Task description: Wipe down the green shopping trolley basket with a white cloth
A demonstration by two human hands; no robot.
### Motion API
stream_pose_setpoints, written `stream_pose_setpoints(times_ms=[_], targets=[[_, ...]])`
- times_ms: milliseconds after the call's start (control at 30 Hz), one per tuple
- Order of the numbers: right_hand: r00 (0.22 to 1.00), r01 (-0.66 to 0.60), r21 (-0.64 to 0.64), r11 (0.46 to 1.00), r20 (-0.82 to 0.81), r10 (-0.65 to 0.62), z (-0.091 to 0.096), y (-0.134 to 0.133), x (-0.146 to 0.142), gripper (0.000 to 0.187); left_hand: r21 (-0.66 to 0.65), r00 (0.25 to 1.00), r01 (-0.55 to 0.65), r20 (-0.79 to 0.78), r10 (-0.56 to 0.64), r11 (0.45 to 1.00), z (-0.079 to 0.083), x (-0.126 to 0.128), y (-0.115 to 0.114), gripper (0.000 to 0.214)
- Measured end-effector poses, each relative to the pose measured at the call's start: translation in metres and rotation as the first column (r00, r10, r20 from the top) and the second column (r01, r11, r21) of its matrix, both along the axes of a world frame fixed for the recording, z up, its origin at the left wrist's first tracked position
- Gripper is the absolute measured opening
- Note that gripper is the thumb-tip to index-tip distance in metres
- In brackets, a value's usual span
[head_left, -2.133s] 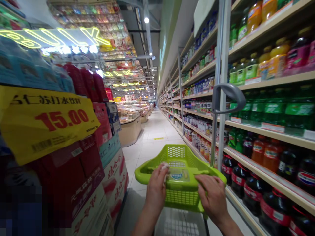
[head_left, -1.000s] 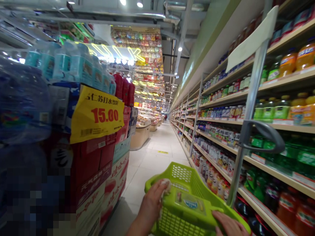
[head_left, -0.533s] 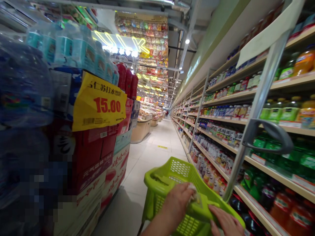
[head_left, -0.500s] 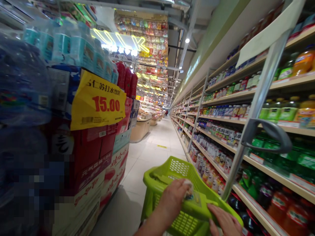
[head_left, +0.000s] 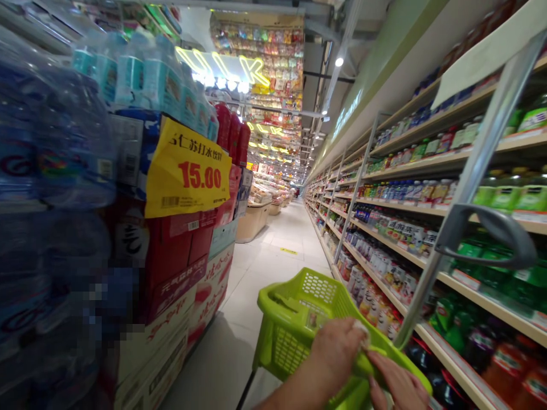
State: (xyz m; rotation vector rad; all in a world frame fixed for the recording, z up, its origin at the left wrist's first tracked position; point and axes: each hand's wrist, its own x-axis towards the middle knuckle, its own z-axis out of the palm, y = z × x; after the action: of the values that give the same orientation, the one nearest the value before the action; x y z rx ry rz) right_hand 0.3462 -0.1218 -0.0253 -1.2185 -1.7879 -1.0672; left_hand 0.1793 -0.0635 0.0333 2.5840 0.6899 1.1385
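Observation:
A green plastic shopping cart (head_left: pixel 273 304) with perforated basket walls stands in front of me. My left hand (head_left: pixel 339 347) is closed around a crumpled white wipe (head_left: pixel 362 333), which shows only at its fingertips. That hand lies over the cart's near bar, partly covering it. Beside it on the right, my right hand (head_left: pixel 399 378) grips the end of the same bar, with its fingers curled over the green plastic. A small label (head_left: pixel 311 319) shows on the bar left of my left hand.
Stacked drink cartons (head_left: pixel 179 245) and wrapped water bottles (head_left: pixel 72 131) rise close on the left, with a yellow price sign (head_left: pixel 188 171). Drink shelves (head_left: pixel 384 250) run along the right. A metal post with a grey handle (head_left: pixel 487 236) leans there. The tiled aisle (head_left: pixel 252 267) stretches ahead.
My left hand has slid right along the cart's bar with the wipe, closer to my right hand, uncovering the label. My right hand keeps its place on the bar. The view has shifted slightly left.

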Motion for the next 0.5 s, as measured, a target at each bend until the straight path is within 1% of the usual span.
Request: stream_pose_setpoints(times_ms=[67, 133, 200, 233, 267, 300, 367, 400, 433, 500], targets=[[1.0, 0.017, -0.022, 1.0, 0.001, -0.017, 0.003, -0.004, -0.004, 0.031, -0.066, 0.992, -0.125, 0.012, 0.126, 0.99, 0.006, -0.016, 0.015, 0.026], [0.999, 0.023, -0.023, 0.999, -0.021, -0.024, 0.005, -0.007, -0.007, 0.031, -0.158, 0.965, -0.257, 0.002, 0.261, 0.953, 0.014, -0.039, 0.032, 0.028], [0.998, 0.029, -0.011, 1.0, -0.063, -0.03, 0.003, -0.007, -0.007, 0.031, -0.236, 0.943, -0.327, -0.017, 0.333, 0.915, 0.018, -0.057, 0.042, 0.029], [0.997, 0.032, -0.01, 0.999, -0.076, -0.032, 0.001, -0.006, -0.007, 0.032, -0.259, 0.941, -0.329, -0.007, 0.339, 0.908, 0.019, -0.061, 0.042, 0.03], [0.996, 0.036, -0.015, 0.999, -0.082, -0.037, -0.002, -0.005, -0.005, 0.032, -0.263, 0.948, -0.302, 0.019, 0.318, 0.916, 0.018, -0.061, 0.038, 0.031], [0.996, 0.04, -0.017, 0.999, -0.08, -0.041, -0.004, -0.004, -0.002, 0.032, -0.25, 0.961, -0.251, 0.056, 0.272, 0.935, 0.016, -0.057, 0.032, 0.032], [0.998, 0.045, -0.023, 0.999, -0.052, -0.046, -0.01, -0.002, 0.005, 0.032, -0.18, 0.985, -0.11, 0.112, 0.132, 0.977, 0.008, -0.039, 0.015, 0.033], [0.998, 0.044, -0.016, 0.999, -0.041, -0.044, -0.011, -0.001, 0.008, 0.031, -0.146, 0.992, -0.045, 0.113, 0.062, 0.988, 0.003, -0.027, 0.006, 0.032], [0.999, 0.04, -0.014, 0.999, -0.035, -0.04, -0.011, 0.0, 0.011, 0.031, -0.125, 0.994, -0.006, 0.106, 0.019, 0.992, -0.001, -0.014, -0.001, 0.031], [0.997, 0.04, -0.042, 0.998, -0.06, -0.043, -0.005, 0.001, 0.01, 0.033, -0.143, 0.996, -0.003, 0.084, 0.016, 0.99, -0.005, 0.009, -0.013, 0.037]])
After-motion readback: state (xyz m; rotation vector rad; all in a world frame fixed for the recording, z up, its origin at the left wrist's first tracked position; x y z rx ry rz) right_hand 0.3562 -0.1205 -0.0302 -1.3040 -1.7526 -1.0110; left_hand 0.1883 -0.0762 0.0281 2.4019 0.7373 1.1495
